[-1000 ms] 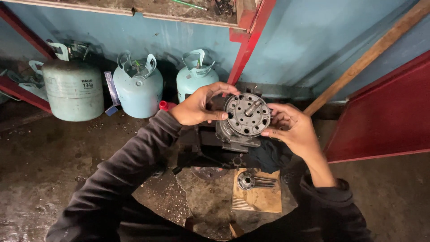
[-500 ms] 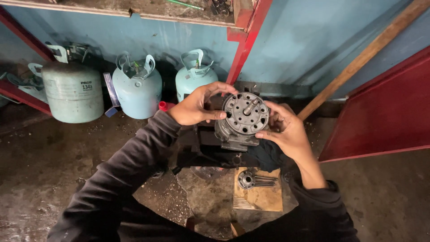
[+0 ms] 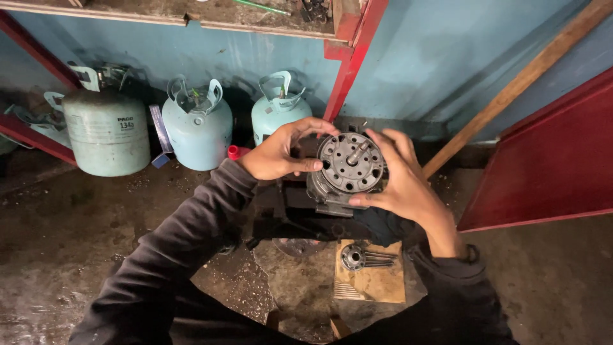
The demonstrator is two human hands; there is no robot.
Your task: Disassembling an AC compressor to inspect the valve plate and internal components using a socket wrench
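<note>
Two hands on one round metal compressor part (image 3: 350, 167): my left hand (image 3: 276, 155) grips at nine o'clock, my right hand (image 3: 402, 185) at three; probably dirty.

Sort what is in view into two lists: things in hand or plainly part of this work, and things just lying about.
In the work:
- left hand and right hand, both on the round grey metal housing with centre shaft
- small metal ring and bolts on the cardboard piece

Lying about:
- three pale green gas cylinders
- slanted wooden plank
- red metal panel
</note>
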